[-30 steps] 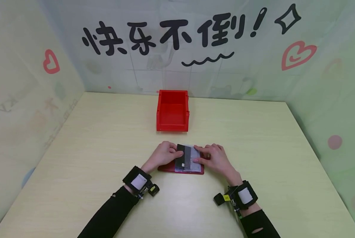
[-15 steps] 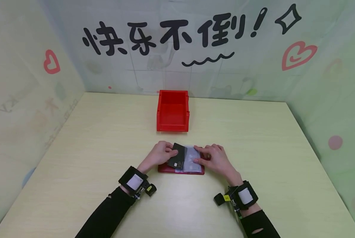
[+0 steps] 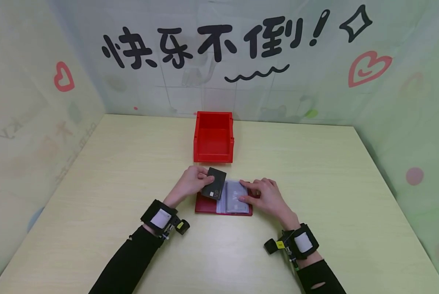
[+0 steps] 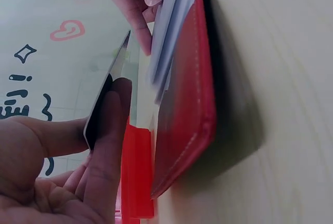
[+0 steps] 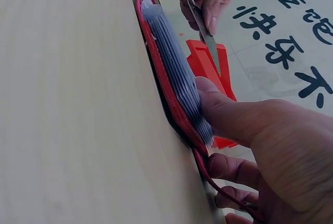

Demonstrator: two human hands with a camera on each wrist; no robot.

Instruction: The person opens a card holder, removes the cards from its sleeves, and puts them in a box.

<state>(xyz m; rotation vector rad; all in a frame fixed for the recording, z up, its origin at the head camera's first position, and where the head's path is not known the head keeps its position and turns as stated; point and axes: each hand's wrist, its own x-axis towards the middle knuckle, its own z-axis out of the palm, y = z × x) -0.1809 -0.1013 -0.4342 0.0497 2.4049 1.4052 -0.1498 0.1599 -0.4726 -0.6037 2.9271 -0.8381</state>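
My left hand (image 3: pixel 190 182) pinches a black card (image 3: pixel 214 184) marked VIP between thumb and fingers. The card is tilted and raised over the left part of an open red card holder (image 3: pixel 205 206). In the left wrist view the card (image 4: pixel 99 104) appears nearly edge-on, apart from the holder. Clear plastic sleeves (image 3: pixel 236 200) fill the holder's right side. There my right hand (image 3: pixel 268 198) grips the holder, thumb on the stacked sleeves and other fingers at the cover's edge. The right wrist view shows a thin red strap (image 5: pixel 221 190) by those fingers.
A red open bin (image 3: pixel 214 158) stands behind the card holder, near the back wall. The pale wooden table (image 3: pixel 131 163) is enclosed by printed panels at the back and both sides. Each wrist wears a black strapped camera (image 3: pixel 182 226).
My left hand has drawn the black card leftward off the sleeves, then lifted it up and toward the bin. The clear sleeves are now uncovered. My right hand has stayed in place.
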